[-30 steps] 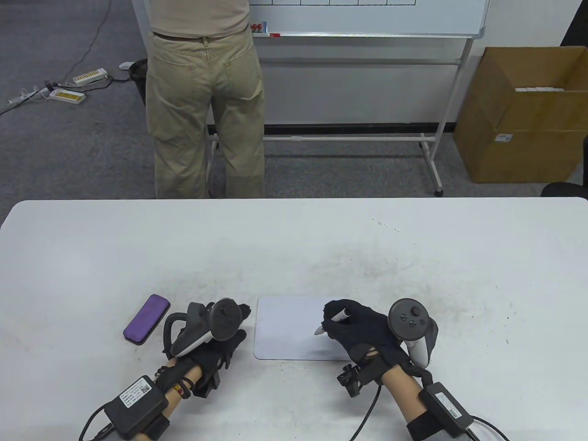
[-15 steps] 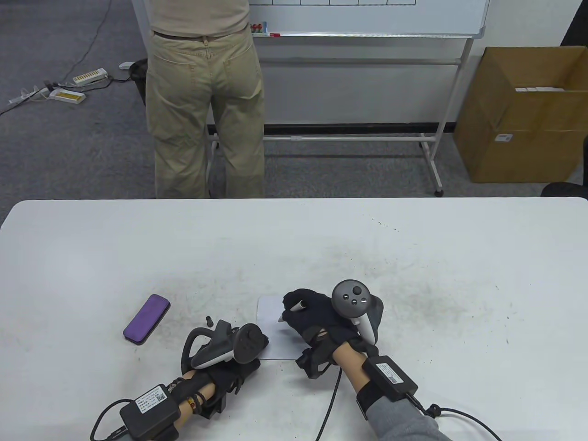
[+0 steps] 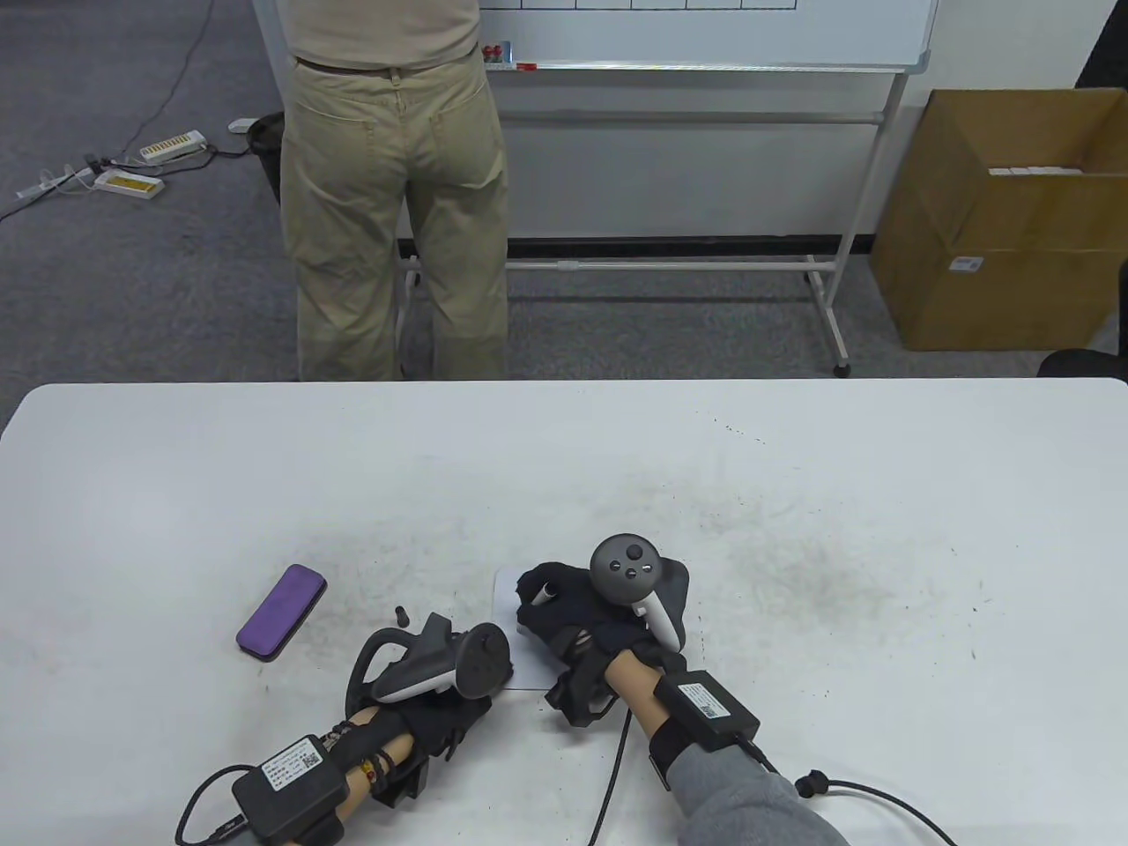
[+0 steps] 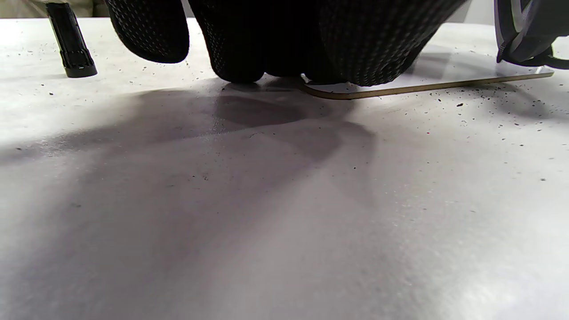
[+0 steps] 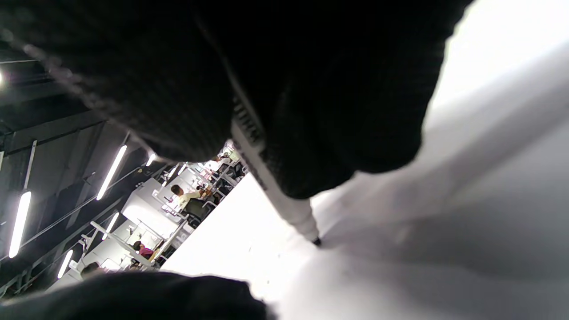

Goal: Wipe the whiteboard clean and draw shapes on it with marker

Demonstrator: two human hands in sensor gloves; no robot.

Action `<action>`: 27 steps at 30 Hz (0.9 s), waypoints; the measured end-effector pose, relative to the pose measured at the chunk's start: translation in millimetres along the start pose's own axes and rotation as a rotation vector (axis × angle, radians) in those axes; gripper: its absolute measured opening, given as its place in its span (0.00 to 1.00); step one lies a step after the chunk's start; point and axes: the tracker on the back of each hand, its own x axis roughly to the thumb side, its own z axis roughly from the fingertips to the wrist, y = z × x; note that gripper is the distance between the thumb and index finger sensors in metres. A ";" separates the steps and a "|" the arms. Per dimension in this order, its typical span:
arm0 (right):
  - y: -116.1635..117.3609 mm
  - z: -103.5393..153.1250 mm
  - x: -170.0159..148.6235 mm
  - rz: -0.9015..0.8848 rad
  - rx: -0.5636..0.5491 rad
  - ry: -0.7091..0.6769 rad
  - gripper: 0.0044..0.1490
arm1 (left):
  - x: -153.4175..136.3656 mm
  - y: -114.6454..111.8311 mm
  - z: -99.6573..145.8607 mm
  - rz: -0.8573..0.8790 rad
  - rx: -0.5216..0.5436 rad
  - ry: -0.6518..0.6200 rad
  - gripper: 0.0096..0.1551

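Note:
A small whiteboard [image 3: 507, 589] lies flat near the table's front edge, mostly covered by my hands. My right hand [image 3: 548, 608] pinches a white marker [image 3: 544, 593]. In the right wrist view the marker [image 5: 275, 191] has its black tip touching the whiteboard [image 5: 444, 249]. My left hand [image 3: 467, 709] rests at the board's near left corner. In the left wrist view its fingers [image 4: 266, 40] press down where the board's edge [image 4: 422, 86] meets the table. The black marker cap [image 3: 404, 614] stands upright left of the board. No drawn marks are visible on the uncovered part of the board.
A purple eraser [image 3: 282, 612] lies on the table [image 3: 564, 458] left of the cap. Beyond the table's far edge a person [image 3: 392, 185] stands with their back to me at a large wheeled whiteboard [image 3: 705, 35]. A cardboard box [image 3: 1005, 229] sits at the right.
My right hand carried the marker left across the board, from its right part to its upper left. My left hand shifted right onto the board's near corner, uncovering the cap.

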 end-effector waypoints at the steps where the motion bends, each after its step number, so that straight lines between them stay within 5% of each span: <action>1: 0.0 -0.3 0.1 0.002 -0.005 0.007 0.28 | -0.2 0.0 0.0 0.003 -0.003 -0.001 0.32; 13: -12.0 9.5 -6.8 0.034 -0.128 0.108 0.27 | -4.1 1.4 -2.9 0.040 -0.016 0.003 0.31; 27: -7.2 36.6 0.6 0.056 -0.100 0.117 0.27 | -3.5 0.7 -2.0 0.012 -0.029 -0.005 0.32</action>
